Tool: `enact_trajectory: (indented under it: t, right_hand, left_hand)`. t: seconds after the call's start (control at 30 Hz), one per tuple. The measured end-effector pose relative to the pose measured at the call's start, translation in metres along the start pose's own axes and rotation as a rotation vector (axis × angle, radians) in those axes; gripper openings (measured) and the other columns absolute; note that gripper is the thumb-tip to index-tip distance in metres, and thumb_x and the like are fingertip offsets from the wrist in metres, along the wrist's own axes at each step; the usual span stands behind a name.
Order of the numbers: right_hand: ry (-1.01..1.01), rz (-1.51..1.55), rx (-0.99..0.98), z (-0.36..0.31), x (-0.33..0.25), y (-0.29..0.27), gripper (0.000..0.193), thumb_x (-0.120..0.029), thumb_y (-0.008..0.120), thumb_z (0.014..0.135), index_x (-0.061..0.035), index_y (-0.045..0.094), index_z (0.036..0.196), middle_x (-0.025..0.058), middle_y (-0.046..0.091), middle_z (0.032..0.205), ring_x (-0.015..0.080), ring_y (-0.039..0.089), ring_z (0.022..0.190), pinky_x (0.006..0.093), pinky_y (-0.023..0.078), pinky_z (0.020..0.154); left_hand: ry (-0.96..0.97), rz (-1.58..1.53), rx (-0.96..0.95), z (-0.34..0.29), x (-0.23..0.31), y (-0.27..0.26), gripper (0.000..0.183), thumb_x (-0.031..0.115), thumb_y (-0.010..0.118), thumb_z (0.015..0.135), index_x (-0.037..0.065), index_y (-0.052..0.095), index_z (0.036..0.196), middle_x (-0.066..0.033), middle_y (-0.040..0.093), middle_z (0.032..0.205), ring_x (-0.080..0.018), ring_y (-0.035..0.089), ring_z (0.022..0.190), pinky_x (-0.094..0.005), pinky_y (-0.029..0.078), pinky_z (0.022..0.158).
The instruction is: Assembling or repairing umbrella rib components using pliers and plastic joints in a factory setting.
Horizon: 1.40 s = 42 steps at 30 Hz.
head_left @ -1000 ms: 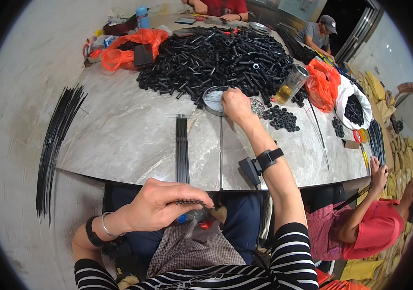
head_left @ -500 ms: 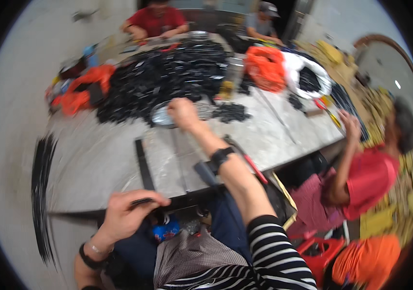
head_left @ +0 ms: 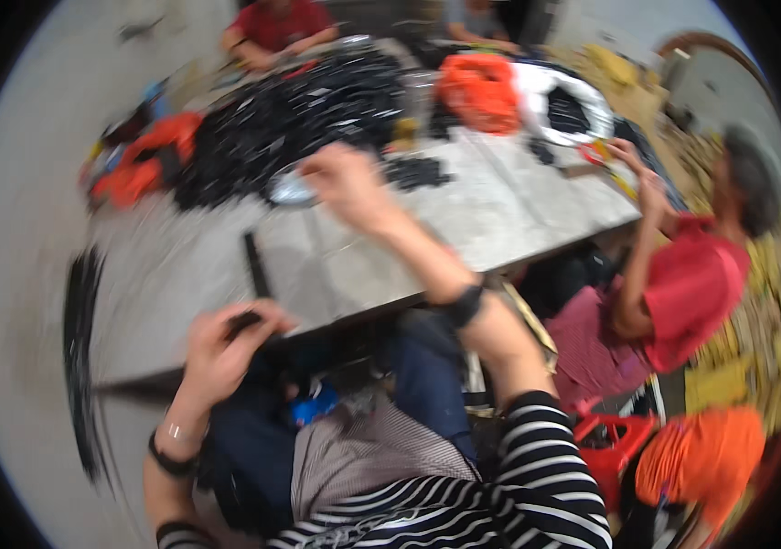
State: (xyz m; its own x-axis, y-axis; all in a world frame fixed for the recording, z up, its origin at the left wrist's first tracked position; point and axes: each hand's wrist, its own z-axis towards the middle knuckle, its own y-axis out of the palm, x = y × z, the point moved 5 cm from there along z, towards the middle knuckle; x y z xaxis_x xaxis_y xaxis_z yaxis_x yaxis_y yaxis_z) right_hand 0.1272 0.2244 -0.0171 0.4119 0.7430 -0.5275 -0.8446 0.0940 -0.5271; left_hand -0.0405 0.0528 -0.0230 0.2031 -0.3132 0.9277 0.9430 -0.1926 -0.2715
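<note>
Black rods (head_left: pixel 256 265): near end in L hand (head_left: pixel 230 343), fingers clamped on it, far end out over tabletop (head_left: pixel 500 201). R hand (head_left: pixel 345 183) just beside round tin (head_left: pixel 290 201); blurry, can't tell if fingertips pinch anything. Tin has pale stuff in it, prob. thin pins. Behind: pile of black parts (head_left: pixel 290 114), clear jar (head_left: pixel 418 84) w/ amber contents low down, orange bag (head_left: pixel 477 96), white bag (head_left: pixel 528 87) full of dark pcs. Vs 0.5 s ago: R hand lifted off tin; L hand same grip.
</note>
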Motion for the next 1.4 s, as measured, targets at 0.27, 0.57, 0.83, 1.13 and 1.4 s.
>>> enact_trajectory:
  t: [0.27, 0.57, 0.83, 1.13, 1.4]
  right_hand:
    - [-0.081, 0.056, -0.100, -0.042, -0.130, -0.062, 0.016, 0.005, 0.066, 0.076, -0.0017, 0.069, 0.090, 0.0080, 0.059, 0.078, 0.0191, 0.057, 0.073, 0.0270, 0.045, 0.065]
    - [-0.115, -0.046, -0.118, -0.059, -0.161, -0.072, 0.022, 0.008, 0.065, 0.072, -0.0043, 0.069, 0.089, 0.0074, 0.055, 0.075, 0.0214, 0.055, 0.071, 0.0303, 0.043, 0.062]
    - [-0.153, -0.063, -0.106, -0.066, -0.168, -0.065, 0.022, 0.007, 0.063, 0.071, -0.0030, 0.067, 0.090, 0.0091, 0.055, 0.078, 0.0246, 0.055, 0.076, 0.0334, 0.044, 0.067]
    - [-0.114, -0.074, -0.109, -0.065, -0.165, -0.061, 0.022, 0.007, 0.063, 0.072, -0.0034, 0.067, 0.091, 0.0092, 0.055, 0.078, 0.0248, 0.055, 0.076, 0.0340, 0.043, 0.068]
    - [-0.128, -0.088, -0.135, -0.063, -0.171, -0.058, 0.022, 0.007, 0.062, 0.073, -0.0034, 0.067, 0.091, 0.0093, 0.056, 0.078, 0.0243, 0.056, 0.074, 0.0332, 0.044, 0.067]
  left_hand:
    - [0.110, -0.110, -0.061, 0.017, 0.013, 0.000, 0.014, 0.000, 0.057, 0.088, -0.002, 0.066, 0.099, -0.0097, 0.070, 0.091, -0.0166, 0.067, 0.089, -0.0278, 0.052, 0.082]
    - [0.127, -0.225, -0.056, 0.013, 0.002, 0.001, 0.017, 0.006, 0.058, 0.090, -0.003, 0.065, 0.103, -0.0087, 0.070, 0.094, -0.0123, 0.065, 0.090, -0.0264, 0.051, 0.082]
    - [0.142, -0.148, -0.055, 0.008, 0.005, 0.000, 0.016, 0.002, 0.056, 0.090, -0.003, 0.065, 0.102, -0.0105, 0.070, 0.095, -0.0181, 0.066, 0.092, -0.0302, 0.051, 0.085]
    - [0.134, -0.170, -0.042, 0.008, 0.002, -0.003, 0.016, 0.002, 0.055, 0.090, -0.003, 0.065, 0.103, -0.0109, 0.070, 0.094, -0.0179, 0.066, 0.093, -0.0304, 0.052, 0.085]
    - [0.158, -0.183, -0.049, 0.005, 0.003, -0.003, 0.016, 0.001, 0.057, 0.090, -0.002, 0.065, 0.104, -0.0104, 0.070, 0.096, -0.0176, 0.066, 0.093, -0.0299, 0.051, 0.086]
